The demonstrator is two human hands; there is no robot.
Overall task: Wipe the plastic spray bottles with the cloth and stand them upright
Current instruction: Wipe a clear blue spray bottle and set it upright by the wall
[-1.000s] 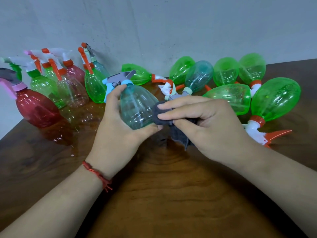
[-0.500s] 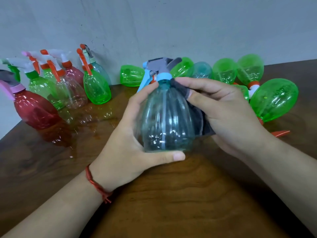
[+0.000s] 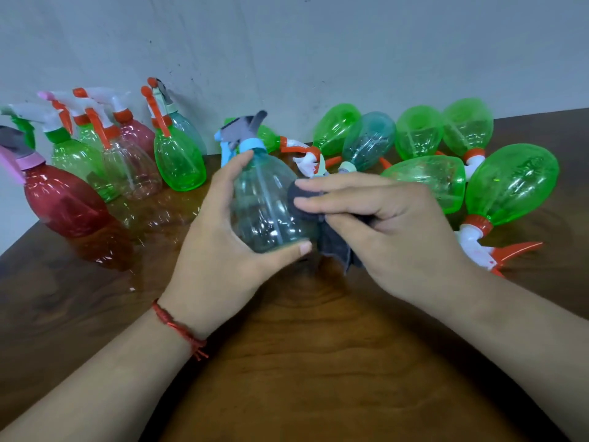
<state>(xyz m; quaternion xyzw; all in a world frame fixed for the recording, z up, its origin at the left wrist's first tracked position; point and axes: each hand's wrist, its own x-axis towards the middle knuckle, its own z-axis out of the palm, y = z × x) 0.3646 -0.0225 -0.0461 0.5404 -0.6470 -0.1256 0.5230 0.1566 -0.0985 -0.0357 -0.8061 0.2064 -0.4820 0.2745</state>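
Lowered since half a second ago: the teal spray bottle, then held high and square to the camera, now sits lower over the wooden table, its grey-and-blue trigger head tipped up and to the left; the right hand has slid from the bottle's neck down to its right flank.

Grip, left hand: wrapped round the bottle's left side and base, thumb under the bottom edge, fingers curled up near the shoulder; firm hold.

Grip, right hand: fingers flat and pressed together, pinning the dark grey cloth against the bottle wall; a loose tail of cloth hangs below the palm.

Key relation: bottle lies directly left of the right hand, touching through the cloth; long axis near upright, leaning slightly left and away; left hand carries it, so the setting-down would fall to that hand.

Standing group at far left against the wall: red, clear, green bottles, upright; the open spot beside them looks the likely destination, to the left of the held bottle.

Lying bottles at right, mostly green, on their sides; unwiped, by my guess.

Judgement: wiping mid-way on this bottle; many left.
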